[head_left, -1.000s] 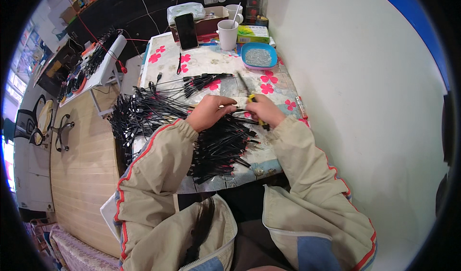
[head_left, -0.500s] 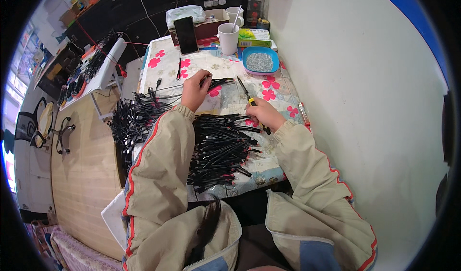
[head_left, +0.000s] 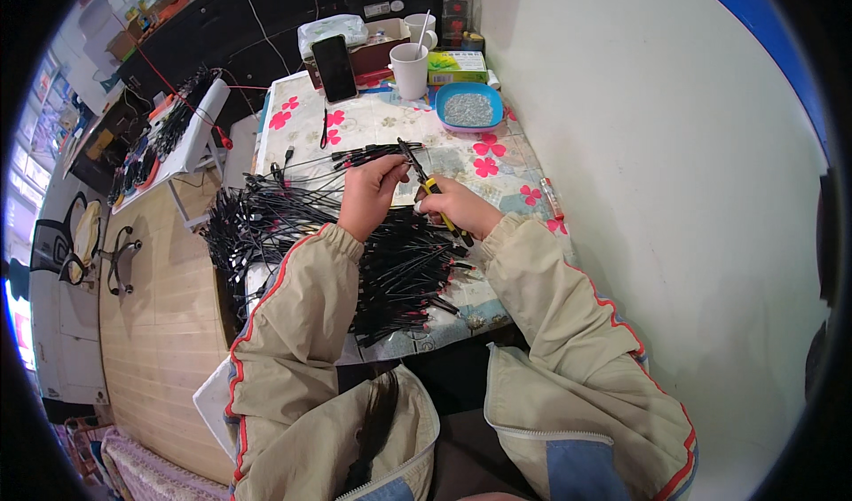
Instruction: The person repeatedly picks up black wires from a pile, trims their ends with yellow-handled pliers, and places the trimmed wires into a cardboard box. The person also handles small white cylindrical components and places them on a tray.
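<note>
Two bare hands work over the table (head_left: 377, 115), close to each other. Take the spot between them as the middle of a clock, with 12 straight ahead. The right hand (head_left: 457, 209) is closed around yellow and black pliers (head_left: 432, 186). Their tips point to about 11 o'clock, just beside the left fingertips. The left hand (head_left: 367, 192) has its thumb and fingers bent in close, but I cannot tell if it pinches some small thing.

A big heap of black cables (head_left: 404, 275) lies at 6 o'clock, right under the hands. More cables lie in a messy tangle (head_left: 257, 213) at 9 o'clock. One small bunch (head_left: 362, 154) sits near the left hand, at 11 o'clock.

Farther off, a blue bowl (head_left: 440, 100) at 1 o'clock holds little gray bits (head_left: 468, 109). A white cup (head_left: 409, 74) stands at 12, and a black phone (head_left: 335, 69) leans at 11.
</note>
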A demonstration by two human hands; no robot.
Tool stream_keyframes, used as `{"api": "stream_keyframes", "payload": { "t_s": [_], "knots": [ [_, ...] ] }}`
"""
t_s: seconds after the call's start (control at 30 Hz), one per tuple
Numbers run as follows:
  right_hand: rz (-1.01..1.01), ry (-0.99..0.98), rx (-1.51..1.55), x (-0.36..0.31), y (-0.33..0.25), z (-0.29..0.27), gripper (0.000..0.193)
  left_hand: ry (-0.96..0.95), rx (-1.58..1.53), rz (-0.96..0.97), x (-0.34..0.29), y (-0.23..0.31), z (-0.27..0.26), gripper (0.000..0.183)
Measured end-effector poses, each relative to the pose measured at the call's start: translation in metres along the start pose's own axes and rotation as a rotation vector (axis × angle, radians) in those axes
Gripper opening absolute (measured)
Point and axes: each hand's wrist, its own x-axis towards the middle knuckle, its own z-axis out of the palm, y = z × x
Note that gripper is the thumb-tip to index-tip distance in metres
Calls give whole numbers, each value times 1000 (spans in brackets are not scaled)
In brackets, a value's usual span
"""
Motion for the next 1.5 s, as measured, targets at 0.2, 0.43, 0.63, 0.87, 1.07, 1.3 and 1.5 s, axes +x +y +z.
{"api": "stream_keyframes", "payload": {
  "t_s": [0.2,0.43,0.63,0.87,1.07,1.3,1.5],
  "knots": [
    [37,-23,-110,3,3,-5,16,4,-11,12,-2,-3,2,13],
    [100,-23,195,2,4,4,15,151,-32,-6,-5,0,13,14],
    [-56,122,-113,6,9,12,21,227,183,79,-8,7,15,13],
    [75,68,71,3,16,3,20,96,158,-25,-14,13,12,13],
    [87,144,147,-8,20,-34,10,-386,144,-115,-5,-26,-23,27],
    [99,245,82,1,27,-36,15,-283,596,169,69,-107,15,17],
    [121,204,-49,-5,31,-48,11,-171,515,191,77,-114,38,15]
  ]
}}
